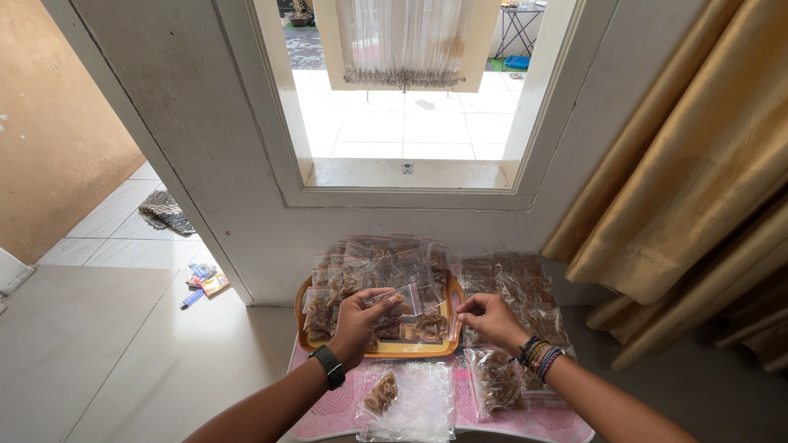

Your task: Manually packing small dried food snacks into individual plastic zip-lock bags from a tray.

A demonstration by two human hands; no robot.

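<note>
Browns, orange and pink under our hands

Our left hand (359,321) grips a clear bag (400,300) of brown snacks; beneath it an orange tray (300,312), nearer us a pink patterned mat (558,420); right of the grip, gold curtains (698,172).

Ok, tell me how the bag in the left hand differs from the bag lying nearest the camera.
The bag in the left hand is held up over the orange tray; the near bag lies flat on the pink mat. The held bag looks smaller and bare of snacks; the near bag is wider, with brown snacks at one corner. Both are clear plastic.
</note>
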